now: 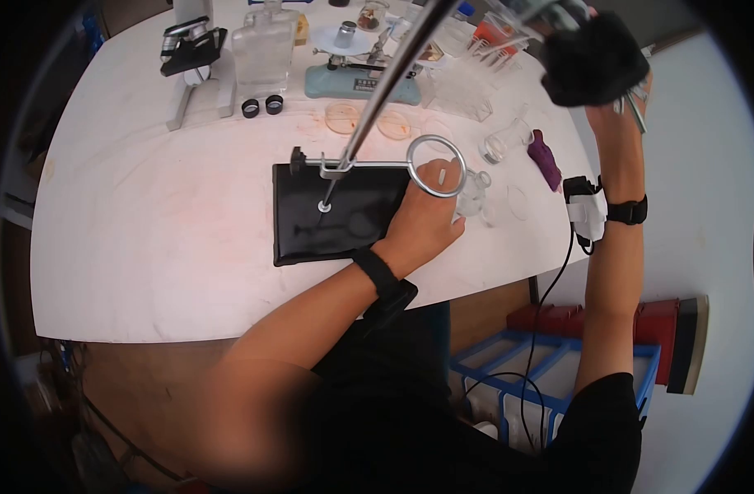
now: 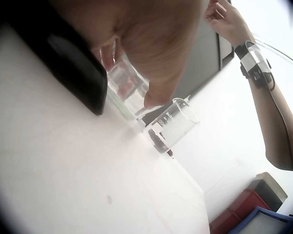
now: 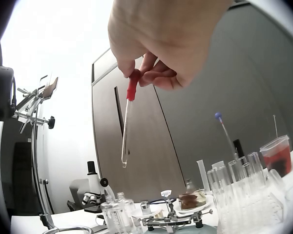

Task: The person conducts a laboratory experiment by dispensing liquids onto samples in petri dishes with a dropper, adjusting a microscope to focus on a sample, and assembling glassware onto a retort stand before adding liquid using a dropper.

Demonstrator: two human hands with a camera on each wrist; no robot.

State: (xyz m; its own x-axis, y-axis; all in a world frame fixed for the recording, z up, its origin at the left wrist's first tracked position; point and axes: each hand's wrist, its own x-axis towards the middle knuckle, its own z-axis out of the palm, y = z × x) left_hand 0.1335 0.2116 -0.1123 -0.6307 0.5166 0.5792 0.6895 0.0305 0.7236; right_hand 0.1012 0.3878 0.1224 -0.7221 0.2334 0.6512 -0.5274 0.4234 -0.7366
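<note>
High at the right side in the head view is my right hand (image 1: pixel 611 128), partly hidden behind a black clamp (image 1: pixel 595 59). In the right wrist view this hand (image 3: pixel 161 46) pinches the red rubber bulb of a dropper (image 3: pixel 132 87), its glass tube hanging tip down above the table. My left hand (image 1: pixel 426 218) is low beside the iron stand's black base (image 1: pixel 344 218), partly under its metal ring (image 1: pixel 410 156). It grips a small clear glass bottle (image 1: pixel 474 196); the thumb and fingers are around the glass (image 2: pixel 127 85) in the left wrist view.
A beaker (image 1: pixel 496 148) and a purple cloth (image 1: pixel 544 160) lie right of the bottle. Behind are petri dishes (image 1: pixel 342 118), a balance (image 1: pixel 360 85), a microscope (image 1: pixel 194 53) and a test-tube rack (image 1: pixel 459 95). The stand's rod (image 1: pixel 393 82) slants across the middle.
</note>
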